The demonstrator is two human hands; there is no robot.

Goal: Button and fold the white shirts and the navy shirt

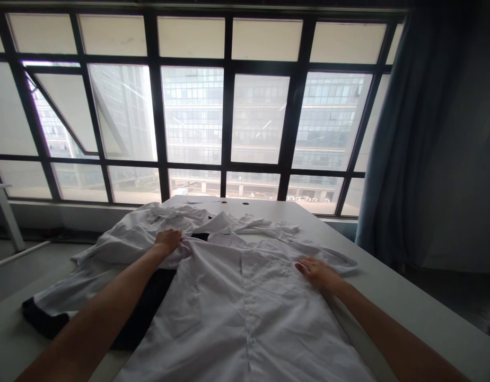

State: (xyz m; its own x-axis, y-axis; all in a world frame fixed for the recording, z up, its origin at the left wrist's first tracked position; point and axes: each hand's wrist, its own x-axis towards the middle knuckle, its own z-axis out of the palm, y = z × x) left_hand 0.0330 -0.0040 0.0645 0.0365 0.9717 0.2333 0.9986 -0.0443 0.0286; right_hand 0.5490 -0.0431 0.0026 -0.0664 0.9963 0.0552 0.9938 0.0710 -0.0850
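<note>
A white button-up shirt (221, 307) lies spread front side up on the table, with a chest pocket and a button placket down its middle. At the shirt's upper left, my left hand (169, 240) is closed on the fabric near the shoulder. My right hand (315, 271) rests on the shirt's upper right side, fingers stretched out over the cloth beside the pocket. Beyond the shirt is a heap of crumpled white clothes (149, 225). Some dark cloth (149, 302) shows under my left forearm, partly covered by the shirt.
The white table (412, 313) runs away from me toward a large black-framed window (227, 116). A pane at the left is tilted open. A blue-grey curtain (400, 159) hangs at the right. Another white table's leg (8, 217) stands at far left.
</note>
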